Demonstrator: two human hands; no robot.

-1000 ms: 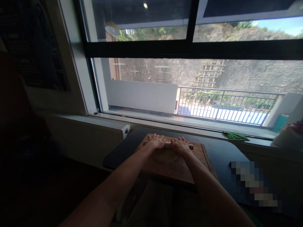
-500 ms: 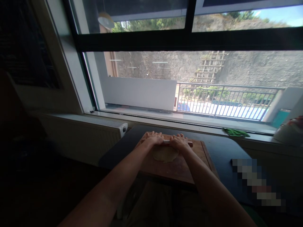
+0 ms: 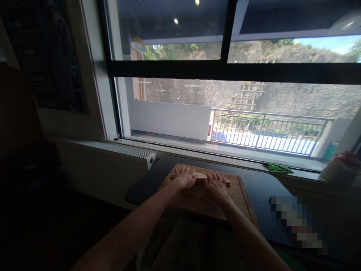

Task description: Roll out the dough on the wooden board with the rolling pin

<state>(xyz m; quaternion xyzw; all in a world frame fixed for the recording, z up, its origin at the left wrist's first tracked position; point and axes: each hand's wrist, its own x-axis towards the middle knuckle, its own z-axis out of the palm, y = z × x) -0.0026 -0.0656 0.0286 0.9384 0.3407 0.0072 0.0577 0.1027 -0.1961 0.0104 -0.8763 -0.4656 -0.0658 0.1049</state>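
Observation:
A rolling pin [image 3: 200,181] lies crosswise on the wooden board [image 3: 194,208], its right end poking out beyond my hand. My left hand [image 3: 185,177] rests on its left part, fingers stretched forward and spread over it. On the right part lies my right hand [image 3: 216,185], also open, its fingers extended across the pin rather than wrapped round it. Pale flattened dough [image 3: 196,192] shows beneath and in front of the pin, partly hidden by both hands and the pin.
The board lies on a dark table [image 3: 261,188] beneath a wide window. A pixelated object [image 3: 296,222] is at the table's right. On the sill are a green cloth [image 3: 278,168] and a pale container [image 3: 341,167]. A radiator [image 3: 113,165] stands left of the table.
The pin and both hands have come nearer over the dough, so some dough now shows beyond the pin. The camera has tilted up and turned slightly left.

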